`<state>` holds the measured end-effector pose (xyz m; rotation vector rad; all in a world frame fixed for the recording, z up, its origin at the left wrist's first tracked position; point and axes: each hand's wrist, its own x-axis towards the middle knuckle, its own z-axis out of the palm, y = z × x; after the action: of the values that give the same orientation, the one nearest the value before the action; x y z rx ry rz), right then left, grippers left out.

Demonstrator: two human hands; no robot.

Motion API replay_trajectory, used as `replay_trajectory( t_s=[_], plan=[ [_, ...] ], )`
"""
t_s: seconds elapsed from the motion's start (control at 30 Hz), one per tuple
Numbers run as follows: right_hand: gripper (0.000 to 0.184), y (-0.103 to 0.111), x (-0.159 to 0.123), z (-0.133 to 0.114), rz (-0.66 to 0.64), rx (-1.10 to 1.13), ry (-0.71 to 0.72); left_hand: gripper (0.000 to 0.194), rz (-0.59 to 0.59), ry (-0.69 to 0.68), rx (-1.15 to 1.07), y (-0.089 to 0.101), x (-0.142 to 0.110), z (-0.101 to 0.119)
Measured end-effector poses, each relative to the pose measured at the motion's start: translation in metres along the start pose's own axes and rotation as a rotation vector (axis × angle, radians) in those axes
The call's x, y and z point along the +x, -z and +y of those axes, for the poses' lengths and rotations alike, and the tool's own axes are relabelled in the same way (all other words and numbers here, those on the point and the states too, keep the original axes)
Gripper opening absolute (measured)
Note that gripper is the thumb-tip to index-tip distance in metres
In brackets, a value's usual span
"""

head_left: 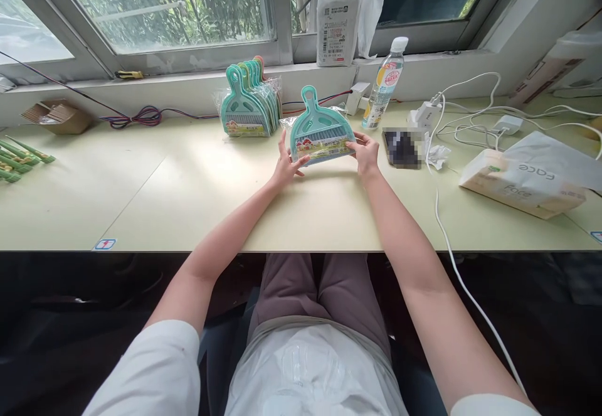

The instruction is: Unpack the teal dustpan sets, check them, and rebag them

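Note:
Between my two hands is a teal mini dustpan and brush set (pixel 322 126) in a clear plastic wrapper, tilted up above the table with its handle pointing away from me. My left hand (pixel 286 164) grips its lower left corner, thumb across the front. On the lower right corner, my right hand (pixel 365 152) is closed with the thumb on the printed label. Just left of it stands a row of several similar wrapped dustpan sets (pixel 249 105), mostly teal, with an orange handle at the back.
Right of my hands are a drink bottle (pixel 385 83), a phone (pixel 402 148), a charger with white cables (pixel 427 115) and a tissue pack (pixel 527 174). At left lie a small cardboard box (pixel 61 117), coiled wires (pixel 145 117) and green sticks (pixel 21 157). A wrapped package (pixel 336 33) stands on the windowsill.

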<state>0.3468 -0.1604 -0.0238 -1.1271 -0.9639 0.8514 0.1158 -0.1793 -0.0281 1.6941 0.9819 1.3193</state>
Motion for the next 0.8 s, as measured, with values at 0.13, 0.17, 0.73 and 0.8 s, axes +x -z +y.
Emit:
replay_trajectory(
  t_s=[0.13, 0.17, 0.73, 0.8],
  plan=[
    [0.039, 0.0, -0.001, 0.0, -0.025, 0.006, 0.001, 0.06, -0.041, -0.003, -0.025, -0.001, -0.004, 0.006],
    [0.039, 0.0, -0.001, 0.0, -0.03, 0.01, 0.005, 0.047, -0.038, 0.001, -0.027, -0.001, -0.003, 0.007],
    [0.057, -0.005, -0.008, 0.003, -0.077, 0.025, 0.009, 0.032, 0.01, 0.068, 0.079, 0.002, -0.004, 0.014],
    [0.058, -0.007, -0.01, 0.001, -0.103, 0.031, 0.018, 0.025, 0.029, 0.073, 0.044, 0.001, -0.007, 0.017]
  ],
)
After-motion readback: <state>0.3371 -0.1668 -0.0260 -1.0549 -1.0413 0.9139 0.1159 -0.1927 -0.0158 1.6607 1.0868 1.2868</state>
